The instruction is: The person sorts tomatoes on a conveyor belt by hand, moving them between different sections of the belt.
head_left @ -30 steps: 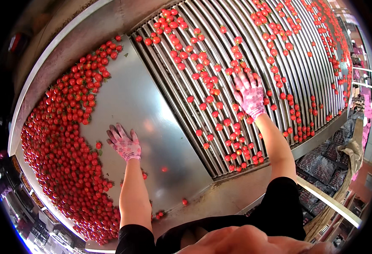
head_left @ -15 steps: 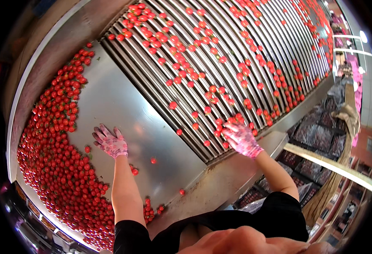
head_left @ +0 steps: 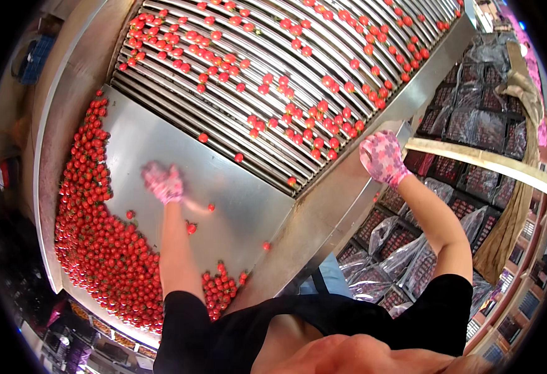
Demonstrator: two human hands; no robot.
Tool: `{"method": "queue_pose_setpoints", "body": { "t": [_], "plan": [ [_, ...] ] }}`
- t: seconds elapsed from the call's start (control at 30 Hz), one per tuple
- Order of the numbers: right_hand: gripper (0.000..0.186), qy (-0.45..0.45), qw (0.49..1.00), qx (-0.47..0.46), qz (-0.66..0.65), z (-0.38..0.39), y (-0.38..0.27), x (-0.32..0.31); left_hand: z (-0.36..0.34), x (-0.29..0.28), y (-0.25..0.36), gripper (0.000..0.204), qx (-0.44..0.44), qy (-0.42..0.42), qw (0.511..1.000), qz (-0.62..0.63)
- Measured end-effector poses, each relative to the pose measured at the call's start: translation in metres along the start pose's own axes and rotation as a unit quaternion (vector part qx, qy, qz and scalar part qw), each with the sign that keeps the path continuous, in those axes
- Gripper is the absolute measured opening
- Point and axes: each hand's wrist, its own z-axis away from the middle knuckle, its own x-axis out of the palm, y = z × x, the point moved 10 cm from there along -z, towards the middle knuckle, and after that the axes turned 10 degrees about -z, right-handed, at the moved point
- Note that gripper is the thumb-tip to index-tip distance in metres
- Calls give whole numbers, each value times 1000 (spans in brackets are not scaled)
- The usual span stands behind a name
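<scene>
Small red tomatoes (head_left: 108, 240) lie heaped along the left side of a smooth metal plate (head_left: 236, 206). Over that plate, to the right of the heap, is my left hand (head_left: 163, 182) in a pink flowered glove. It is blurred, but its thumb stands apart from the fingers and nothing shows in it. My right hand (head_left: 382, 156), gloved alike, is at the metal side rail, off the rollers. Its fingers are curled in; whatever they hold, if anything, is hidden. Scattered tomatoes ride on the metal roller conveyor (head_left: 180, 118) beyond the plate.
A raised metal wall (head_left: 52, 143) bounds the plate on the left. Right of the rail stand dark crates (head_left: 466, 124) under clear plastic film, crossed by a pale bar (head_left: 479, 161). Brown cloth (head_left: 515, 215) hangs past them. A few loose tomatoes (head_left: 190, 228) lie near my left forearm.
My right hand has left the tomatoes on the rollers, moved right to the side rail and curled its fingers. My left hand has shifted over the plate. The whole view has shifted.
</scene>
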Motion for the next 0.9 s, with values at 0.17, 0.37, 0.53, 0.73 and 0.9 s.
{"method": "queue_pose_setpoints", "body": {
  "t": [0.17, 0.37, 0.53, 0.73, 0.9],
  "plan": [
    [11, 22, 999, 22, -17, 4, 4, -8, 12, -60, 272, 66, 241, -18, 957, 159],
    [13, 33, 999, 17, -25, 2, 3, -13, 92, -117, 524, 67, 550, -38, 825, 125],
    [11, 50, 996, 45, -54, 8, 16, -14, 180, -115, 536, 73, 711, -4, 693, 118],
    [15, 51, 998, 31, -35, 3, 15, -21, 239, -73, 434, 64, 815, 37, 557, 156],
    [18, 30, 996, 55, -57, 8, 18, -18, 151, -105, 518, 62, 709, 29, 703, -51]
  ]
}}
